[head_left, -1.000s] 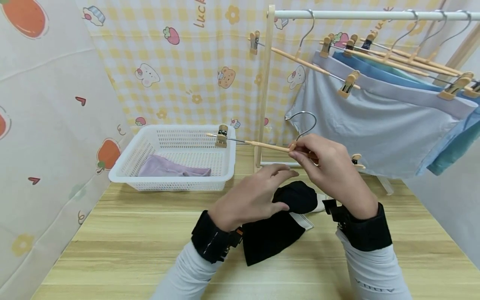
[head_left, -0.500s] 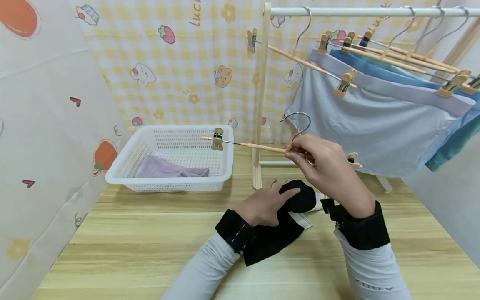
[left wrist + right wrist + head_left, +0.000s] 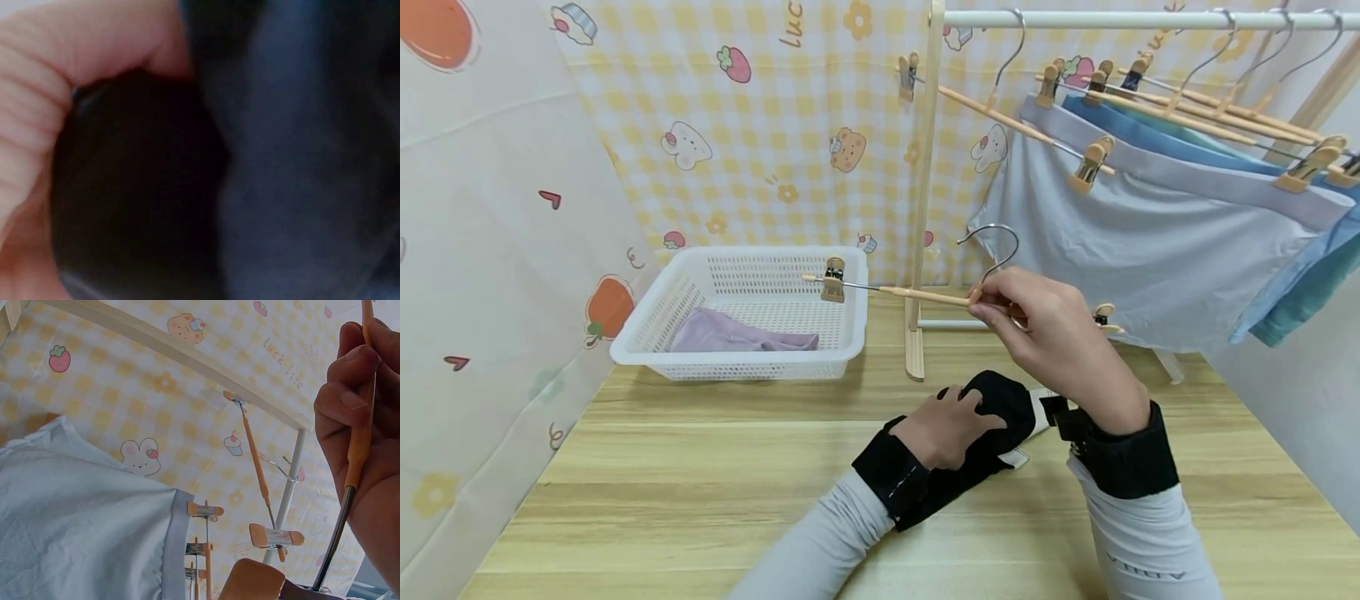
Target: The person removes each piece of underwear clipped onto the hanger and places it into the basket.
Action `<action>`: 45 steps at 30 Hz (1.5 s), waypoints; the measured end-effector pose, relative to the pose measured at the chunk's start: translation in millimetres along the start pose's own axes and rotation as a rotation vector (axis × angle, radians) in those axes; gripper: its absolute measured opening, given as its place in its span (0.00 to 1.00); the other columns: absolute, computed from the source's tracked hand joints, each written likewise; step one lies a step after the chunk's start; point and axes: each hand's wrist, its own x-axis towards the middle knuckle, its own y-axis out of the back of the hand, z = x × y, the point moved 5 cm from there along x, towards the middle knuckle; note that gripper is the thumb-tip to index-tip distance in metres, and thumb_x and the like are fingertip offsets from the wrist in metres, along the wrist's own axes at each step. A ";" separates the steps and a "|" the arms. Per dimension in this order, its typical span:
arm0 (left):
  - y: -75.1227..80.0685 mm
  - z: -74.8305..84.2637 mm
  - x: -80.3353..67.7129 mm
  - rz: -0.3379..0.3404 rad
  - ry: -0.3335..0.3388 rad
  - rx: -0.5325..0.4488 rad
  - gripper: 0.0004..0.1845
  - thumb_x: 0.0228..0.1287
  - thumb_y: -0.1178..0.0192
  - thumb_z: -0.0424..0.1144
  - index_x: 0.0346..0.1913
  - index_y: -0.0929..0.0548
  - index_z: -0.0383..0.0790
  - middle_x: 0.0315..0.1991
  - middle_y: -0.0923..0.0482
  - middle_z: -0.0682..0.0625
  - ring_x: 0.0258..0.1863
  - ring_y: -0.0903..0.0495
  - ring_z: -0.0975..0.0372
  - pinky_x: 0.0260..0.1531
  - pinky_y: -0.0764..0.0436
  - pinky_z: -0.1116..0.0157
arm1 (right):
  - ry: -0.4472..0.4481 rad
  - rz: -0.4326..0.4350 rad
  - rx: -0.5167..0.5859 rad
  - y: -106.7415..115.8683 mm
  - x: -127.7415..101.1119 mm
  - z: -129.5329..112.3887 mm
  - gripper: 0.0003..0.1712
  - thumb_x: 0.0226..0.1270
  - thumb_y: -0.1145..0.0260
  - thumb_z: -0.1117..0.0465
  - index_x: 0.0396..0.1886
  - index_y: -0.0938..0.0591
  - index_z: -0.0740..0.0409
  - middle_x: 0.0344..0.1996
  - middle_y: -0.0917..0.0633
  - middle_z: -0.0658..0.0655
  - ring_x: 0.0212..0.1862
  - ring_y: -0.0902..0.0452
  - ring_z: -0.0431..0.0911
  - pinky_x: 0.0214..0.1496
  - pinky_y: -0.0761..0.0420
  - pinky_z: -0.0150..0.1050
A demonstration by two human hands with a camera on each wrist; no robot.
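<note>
A black garment (image 3: 1002,397) with a white band lies bunched on the wooden table (image 3: 685,467). My left hand (image 3: 958,425) lies on it with fingers curled into the cloth. The left wrist view is filled by that dark cloth (image 3: 300,156) and a curled finger (image 3: 37,106). Above it my right hand (image 3: 1045,329) grips the middle of a wooden clip hanger (image 3: 917,293), level, hook (image 3: 996,242) up. One clip (image 3: 832,279) hangs over the basket. In the right wrist view the fingers (image 3: 350,394) wrap the hanger bar (image 3: 361,444).
A white plastic basket (image 3: 647,325) at the back left holds a lilac garment (image 3: 737,335). A wooden clothes rack post (image 3: 923,183) stands behind the hands. Its rail (image 3: 1150,18) carries several clip hangers with pale grey (image 3: 1150,250) and blue garments (image 3: 1300,292) at the right.
My left hand dropped from beside the hanger onto the black garment and curled its fingers into it, bunching it nearer. The right hand and hanger stayed almost still.
</note>
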 end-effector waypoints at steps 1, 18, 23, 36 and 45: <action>0.4 1.0 -0.3 0.014 -0.010 0.004 0.36 0.70 0.29 0.35 0.75 0.23 0.70 0.63 0.22 0.51 0.57 0.19 0.55 0.46 0.14 0.65 | -0.002 -0.003 0.000 -0.4 -0.2 0.1 0.05 0.71 0.26 0.70 0.41 0.13 0.58 0.34 0.14 0.50 0.30 0.30 0.36 0.34 0.32 0.26; 22.2 0.5 -1.8 0.169 -0.147 -0.165 0.13 0.62 0.23 0.39 0.49 0.09 0.51 0.44 0.14 0.56 0.43 0.16 0.67 0.43 0.21 0.75 | -0.008 -0.011 -0.010 -2.6 -6.4 -1.0 0.06 0.71 0.25 0.70 0.42 0.13 0.58 0.34 0.15 0.50 0.30 0.32 0.36 0.35 0.34 0.27; 47.8 -17.7 -11.3 0.224 -0.123 -0.260 0.11 0.66 0.25 0.41 0.49 0.13 0.48 0.41 0.18 0.54 0.38 0.22 0.66 0.38 0.24 0.71 | -0.011 -0.006 -0.014 -1.4 -6.8 -1.0 0.06 0.71 0.26 0.71 0.42 0.13 0.58 0.33 0.15 0.49 0.30 0.31 0.36 0.35 0.33 0.26; 98.6 -81.1 -54.6 0.644 0.148 -0.493 0.19 0.67 0.24 0.35 0.58 0.14 0.39 0.51 0.15 0.41 0.52 0.12 0.49 0.56 0.12 0.51 | -0.017 0.035 -0.057 5.5 -4.5 -1.3 0.06 0.70 0.25 0.70 0.42 0.13 0.59 0.32 0.14 0.51 0.29 0.29 0.36 0.34 0.31 0.27; 115.6 -122.5 -89.2 1.020 0.326 -0.647 0.16 0.64 0.27 0.29 0.54 0.14 0.32 0.47 0.11 0.33 0.45 0.12 0.45 0.48 0.13 0.49 | -0.012 0.041 -0.054 7.0 -1.5 -2.4 0.06 0.70 0.25 0.70 0.40 0.14 0.57 0.29 0.19 0.48 0.29 0.33 0.36 0.33 0.35 0.26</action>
